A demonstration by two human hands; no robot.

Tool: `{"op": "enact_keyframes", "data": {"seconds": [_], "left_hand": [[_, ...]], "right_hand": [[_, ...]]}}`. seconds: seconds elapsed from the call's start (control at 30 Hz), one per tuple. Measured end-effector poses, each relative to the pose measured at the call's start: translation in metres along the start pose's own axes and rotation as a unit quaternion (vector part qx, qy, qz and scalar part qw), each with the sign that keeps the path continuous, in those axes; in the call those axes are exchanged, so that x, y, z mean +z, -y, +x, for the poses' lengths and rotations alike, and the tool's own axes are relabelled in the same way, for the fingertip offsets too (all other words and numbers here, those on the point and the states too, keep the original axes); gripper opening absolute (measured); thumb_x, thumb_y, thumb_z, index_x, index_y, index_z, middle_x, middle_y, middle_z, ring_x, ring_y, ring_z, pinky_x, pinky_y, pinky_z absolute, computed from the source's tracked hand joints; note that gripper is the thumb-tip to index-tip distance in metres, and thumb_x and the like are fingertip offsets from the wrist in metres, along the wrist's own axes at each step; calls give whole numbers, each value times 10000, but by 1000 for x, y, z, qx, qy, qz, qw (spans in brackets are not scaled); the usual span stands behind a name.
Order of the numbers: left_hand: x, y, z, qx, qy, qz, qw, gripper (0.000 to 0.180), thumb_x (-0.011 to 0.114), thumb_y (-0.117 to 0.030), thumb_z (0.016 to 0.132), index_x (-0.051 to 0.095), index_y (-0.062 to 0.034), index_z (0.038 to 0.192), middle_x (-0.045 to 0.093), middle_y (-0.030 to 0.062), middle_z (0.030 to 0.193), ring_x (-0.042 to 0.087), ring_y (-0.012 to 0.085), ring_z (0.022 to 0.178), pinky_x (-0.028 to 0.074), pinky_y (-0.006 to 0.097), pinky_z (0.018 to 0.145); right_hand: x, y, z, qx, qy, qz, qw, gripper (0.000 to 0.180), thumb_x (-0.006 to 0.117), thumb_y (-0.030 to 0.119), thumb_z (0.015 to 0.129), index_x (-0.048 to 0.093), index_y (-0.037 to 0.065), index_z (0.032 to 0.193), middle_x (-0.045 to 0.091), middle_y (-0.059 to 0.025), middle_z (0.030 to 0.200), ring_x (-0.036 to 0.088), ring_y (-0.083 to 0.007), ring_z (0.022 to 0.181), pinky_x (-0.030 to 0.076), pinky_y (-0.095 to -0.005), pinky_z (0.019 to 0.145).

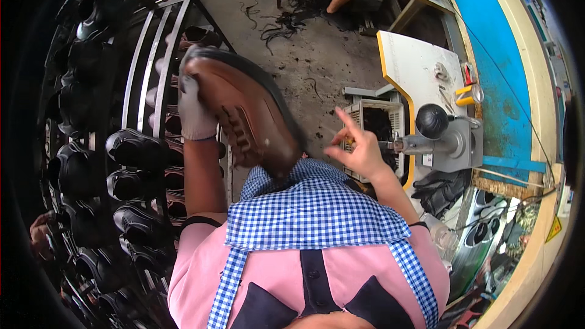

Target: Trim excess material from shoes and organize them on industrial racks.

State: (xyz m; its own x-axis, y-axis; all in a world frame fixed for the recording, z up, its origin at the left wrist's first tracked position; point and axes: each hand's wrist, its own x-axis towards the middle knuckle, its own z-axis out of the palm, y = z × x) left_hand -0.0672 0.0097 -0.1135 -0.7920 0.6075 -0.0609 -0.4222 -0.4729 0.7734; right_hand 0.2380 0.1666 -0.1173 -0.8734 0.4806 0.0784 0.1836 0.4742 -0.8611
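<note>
Gloved left hand (194, 113) gripping brown shoe (244, 116) at frame centre, bare right hand (359, 152) pinching small tool, rack of black shoes (131, 152) at left

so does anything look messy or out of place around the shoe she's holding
The brown shoe itself looks intact, gripped in the gloved left hand. The oddity is the concrete floor: dark scraps and thread-like offcuts lie scattered across it, thickest near the seated person's foot. The right hand pinches a small tool.

Brown lace-up shoe (247, 116), tilted, aloft
</note>
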Motion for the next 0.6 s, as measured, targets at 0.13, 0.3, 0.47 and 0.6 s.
{"op": "enact_keyframes", "data": {"seconds": [0.13, 0.3, 0.47, 0.6], "left_hand": [[8, 24, 5, -27, -25, -113, 993, 629, 445, -544, 925, 429, -55, 1321, 492, 113, 1324, 497, 259, 1196, 408, 401, 1018], [6, 45, -7, -131, 5, -219, 967, 548, 472, -475, 937, 475, -46, 1277, 566, 124, 1229, 568, 268, 1107, 493, 417, 931], [-50, 75, -9, -138, -67, -23, 988, 375, 503, -314, 951, 519, -56, 1222, 589, 109, 1162, 571, 231, 1071, 492, 378, 900], [-60, 68, -27, -234, -120, 52, 963, 416, 535, -389, 932, 520, -78, 1208, 595, 79, 1129, 587, 201, 1014, 518, 373, 840]], "right_hand": [[20, -3, -5, -148, -74, -73, 984, 967, 853, 206, 623, 314, 141, 1422, 642, -150, 1054, 682, -294, 785, 560, -340, 653], [13, 7, -4, -197, -18, -80, 977, 973, 849, 169, 622, 284, 69, 1407, 585, -163, 1176, 670, -296, 888, 553, -331, 726], [12, 17, 20, 119, -76, 380, 914, 655, 769, 229, 726, 433, 21, 1248, 582, -104, 1085, 516, -118, 818, 412, -251, 705], [18, -32, 28, 249, -34, 497, 830, 391, 574, 388, 898, 567, 20, 1029, 666, -130, 847, 304, -6, 372, 217, -152, 329]]}}
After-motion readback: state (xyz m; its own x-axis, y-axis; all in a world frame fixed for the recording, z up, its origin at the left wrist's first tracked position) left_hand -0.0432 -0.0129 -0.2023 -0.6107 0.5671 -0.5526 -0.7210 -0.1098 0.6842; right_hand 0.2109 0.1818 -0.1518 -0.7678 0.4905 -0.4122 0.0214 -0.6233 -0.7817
